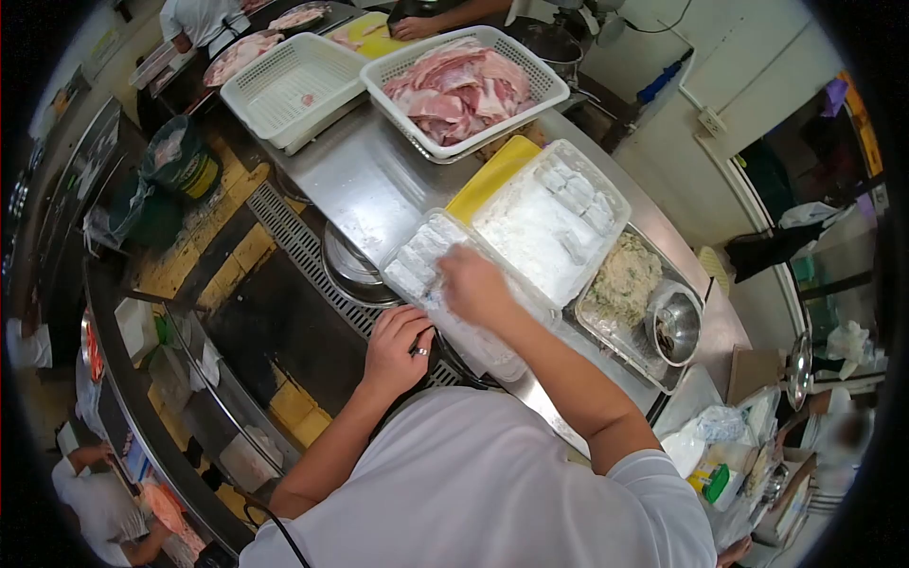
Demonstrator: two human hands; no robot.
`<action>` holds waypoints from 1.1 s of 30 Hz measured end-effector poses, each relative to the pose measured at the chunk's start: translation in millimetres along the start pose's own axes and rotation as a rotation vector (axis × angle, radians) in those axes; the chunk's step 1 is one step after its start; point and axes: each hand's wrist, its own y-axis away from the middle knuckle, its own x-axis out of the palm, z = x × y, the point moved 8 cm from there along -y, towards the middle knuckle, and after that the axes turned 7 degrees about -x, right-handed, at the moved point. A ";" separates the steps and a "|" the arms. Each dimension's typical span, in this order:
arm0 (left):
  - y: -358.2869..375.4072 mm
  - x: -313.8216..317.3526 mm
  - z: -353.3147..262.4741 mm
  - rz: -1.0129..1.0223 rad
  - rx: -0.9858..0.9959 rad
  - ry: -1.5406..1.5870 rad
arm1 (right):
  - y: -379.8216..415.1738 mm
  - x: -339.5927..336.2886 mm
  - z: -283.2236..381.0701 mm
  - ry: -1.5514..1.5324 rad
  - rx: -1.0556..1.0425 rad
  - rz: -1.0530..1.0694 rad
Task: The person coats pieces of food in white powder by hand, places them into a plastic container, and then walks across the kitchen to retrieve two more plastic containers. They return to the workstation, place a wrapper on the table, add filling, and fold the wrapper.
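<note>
A clear plastic container [502,350] lies across the steel table's near edge, with several white, powder-coated blocks [417,256] lined up at its far end. Over these blocks is my right hand [471,286], its fingers pointing down and smeared by motion; what they hold, if anything, is not clear. My left hand [396,348], with a ring on one finger, has its fingers curled at the container's near side. Beside it stands a larger clear tub [606,175] of white powder [525,232], where more coated blocks [573,194] sit at the far end.
A yellow board [488,185] lies behind the tub. To the right, a metal tray [620,336] bears a pale green-flecked mixture [625,279] and a steel bowl [674,322]. A white basket [377,80] of raw meat [459,90] and another white basket [284,80] stand farther back. Other people work nearby.
</note>
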 end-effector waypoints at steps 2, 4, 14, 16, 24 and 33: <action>-1.4 0.3 -2.5 0.005 0.013 0.008 | 2.9 -32.5 -59.6 -0.022 0.228 -0.138; -1.7 1.8 -6.3 0.010 0.023 0.020 | 19.8 -61.0 -141.6 0.087 0.483 -0.149; -8.2 21.1 -30.7 0.068 0.087 0.056 | 63.6 16.8 -220.6 -0.020 0.564 0.289; -10.1 25.7 -34.9 0.091 0.109 0.057 | 54.6 11.1 -214.6 -0.254 0.528 0.123; -14.1 27.2 -37.5 0.088 0.098 0.068 | 74.2 -12.5 -223.0 -0.085 0.547 0.295; -14.5 27.6 -36.8 0.082 0.095 0.093 | 63.6 -21.8 -216.4 -0.351 0.640 -0.028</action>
